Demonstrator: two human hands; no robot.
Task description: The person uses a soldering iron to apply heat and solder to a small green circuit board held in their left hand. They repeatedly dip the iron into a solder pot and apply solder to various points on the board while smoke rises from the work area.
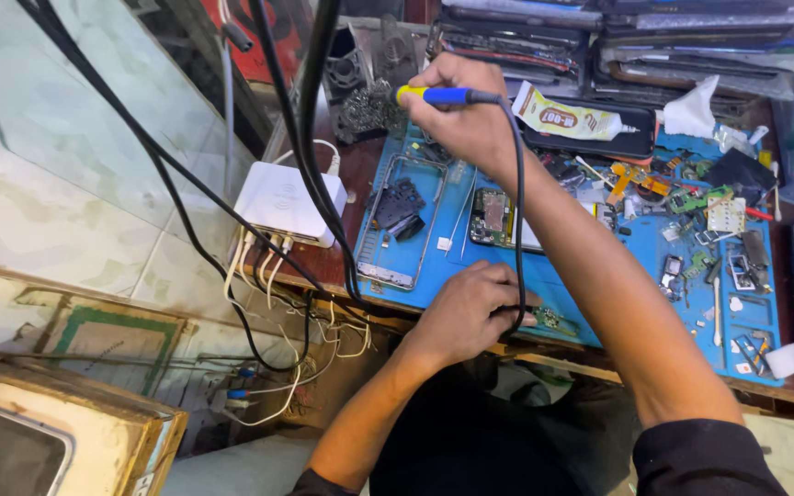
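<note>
Soldering iron (441,95): slim pen-shaped tool, blue handle with yellow collar, black cable trailing from its rear down across the forearm. Held at the far edge of the blue silicone work mat (452,266), beside a coiled brass-wool tip cleaner (369,108).

Right hand (470,115): grip closed around the iron's handle.

Left hand (466,312): fingers curled, pressing at the mat's near edge just beside a small green circuit board (553,320); whether it pinches anything cannot be told.

Mat contents: bare phone mid-frame (402,225), metallic rim, dark parts inside; rectangular phone motherboard (491,217); scattered flex cables and chips. White boxy charging hub (289,202) on the brown desk (333,262), left of the mat.
</note>
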